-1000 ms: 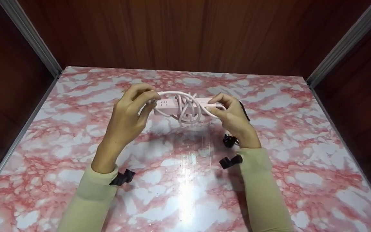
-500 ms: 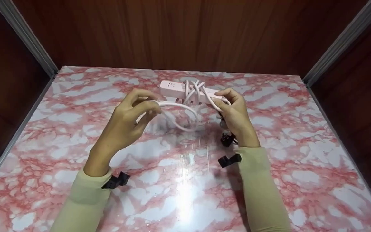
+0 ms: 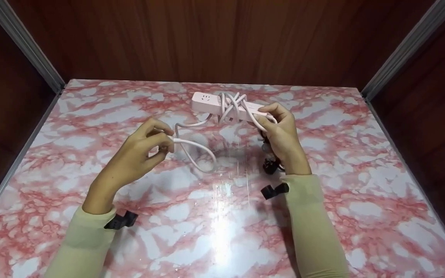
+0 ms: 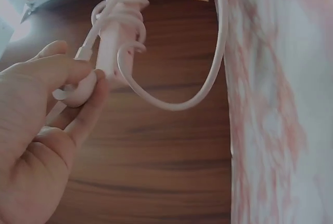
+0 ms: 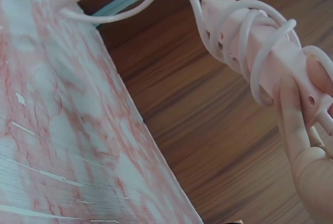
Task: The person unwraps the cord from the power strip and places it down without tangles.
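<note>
A pale pink power strip (image 3: 205, 102) is held up above the far part of the table, tilted, with its white cord wound several times around its middle. My right hand (image 3: 284, 135) grips its right end between thumb and fingers; in the right wrist view the fingers (image 5: 291, 112) lie along the strip's side. My left hand (image 3: 139, 150) pinches the plug (image 4: 82, 90) at the cord's free end, partly hidden by the fingers. Between the hands, a loose length of cord (image 4: 171, 106) hangs in a loop, linking the plug to the windings.
Below lies a table (image 3: 191, 231) with a red-and-white marbled top. Dark wood panels (image 3: 214, 42) stand at its back and sides. A small black object (image 3: 270, 166) shows beside my right wrist; its kind is unclear. Black mounts (image 3: 121, 220) sit on both sleeves.
My left hand has moved left and nearer with the plug, drawing a loop of cord away from the strip. The strip's left end has risen and swung farther back. My right hand keeps its grip.
</note>
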Demonstrator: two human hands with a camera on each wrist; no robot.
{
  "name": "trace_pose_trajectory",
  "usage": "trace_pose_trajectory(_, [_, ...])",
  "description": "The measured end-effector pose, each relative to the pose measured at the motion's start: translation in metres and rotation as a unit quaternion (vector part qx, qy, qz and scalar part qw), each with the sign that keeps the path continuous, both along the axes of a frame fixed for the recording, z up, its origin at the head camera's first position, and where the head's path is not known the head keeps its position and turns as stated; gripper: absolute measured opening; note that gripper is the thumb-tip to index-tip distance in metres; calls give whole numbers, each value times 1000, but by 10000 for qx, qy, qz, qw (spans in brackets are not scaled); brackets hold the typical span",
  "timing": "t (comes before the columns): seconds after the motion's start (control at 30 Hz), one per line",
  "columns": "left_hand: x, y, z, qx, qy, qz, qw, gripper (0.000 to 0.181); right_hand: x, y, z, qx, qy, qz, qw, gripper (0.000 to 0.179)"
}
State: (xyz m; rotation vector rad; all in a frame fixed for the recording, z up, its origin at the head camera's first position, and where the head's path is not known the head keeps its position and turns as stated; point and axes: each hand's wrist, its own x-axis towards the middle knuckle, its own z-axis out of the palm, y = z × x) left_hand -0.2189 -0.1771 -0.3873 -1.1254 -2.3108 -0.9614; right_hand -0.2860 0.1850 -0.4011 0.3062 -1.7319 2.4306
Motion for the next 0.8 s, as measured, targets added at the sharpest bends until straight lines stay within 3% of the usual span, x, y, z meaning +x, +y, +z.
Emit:
trace_pose_trajectory(0.23, [-5, -16, -7, -433, -261, 133, 9986, 27, -1, 0, 0, -253, -5, -21, 9997, 21])
trace_pose_trajectory(0.43, [-3, -28, -8, -721, -532, 246, 9957, 32, -1, 0, -1, -407, -3, 58, 9992, 18])
trace_pose_trajectory(0.67, [-2, -46, -7, -1094, -68, 375, 9933, 47, 0, 3, -1, -366, 38, 49, 9993, 18])
trace_pose_trajectory(0.8, [-2, -54, -6, -1143, 156, 304, 9929, 45, -1, 5, -1, -444, 81, 68, 9990, 17])
